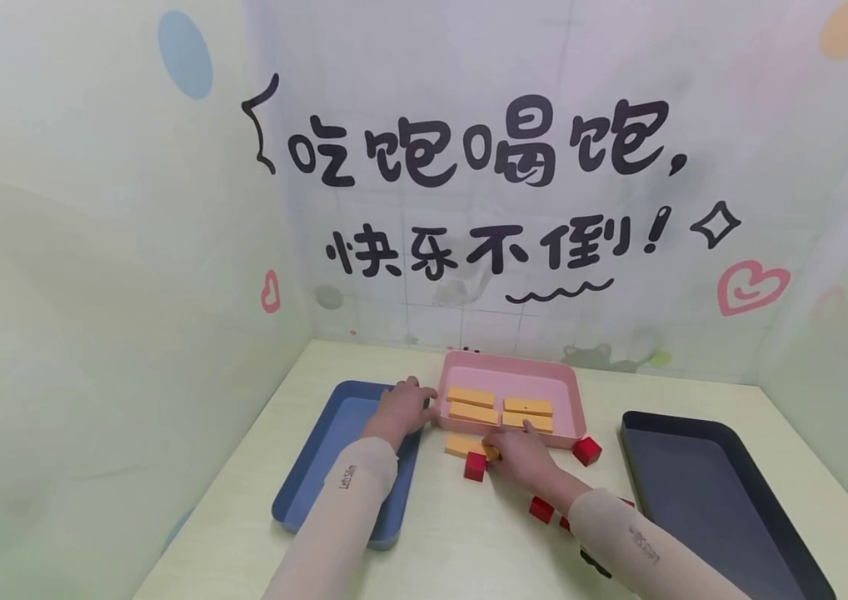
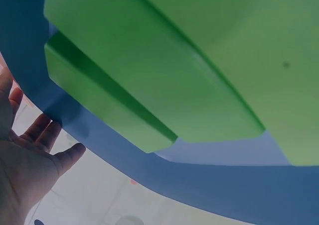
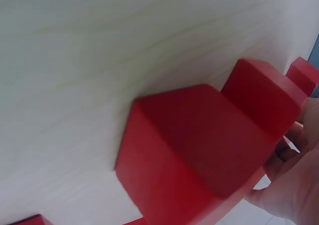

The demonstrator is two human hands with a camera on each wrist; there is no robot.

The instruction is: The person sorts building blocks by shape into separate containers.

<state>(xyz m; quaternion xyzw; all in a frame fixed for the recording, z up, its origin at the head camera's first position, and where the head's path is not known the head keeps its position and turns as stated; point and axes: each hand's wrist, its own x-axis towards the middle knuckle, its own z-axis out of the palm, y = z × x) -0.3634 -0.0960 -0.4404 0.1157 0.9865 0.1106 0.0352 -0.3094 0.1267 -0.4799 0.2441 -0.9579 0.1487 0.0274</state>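
Note:
My left hand (image 1: 403, 408) reaches over the far right corner of a blue tray (image 1: 321, 437), its fingers at the left end of a pink tray (image 1: 508, 361). In the left wrist view its fingers are spread beside the blue rim, holding nothing, with long green blocks (image 2: 149, 75) inside the tray. My right hand (image 1: 520, 454) holds the right end of a yellow block (image 1: 460, 445) in front of the pink tray; its fingers cover that end. Right next to these fingers sits a red cube (image 1: 475, 467). Several yellow blocks (image 1: 472, 412) lie in the pink tray.
More red cubes (image 1: 586, 451) lie on the table right of my right hand and under that forearm; large red blocks (image 3: 189, 140) fill the right wrist view. A dark grey tray (image 1: 701, 475) stands at the right. A printed wall sheet (image 1: 469, 317) closes off the back.

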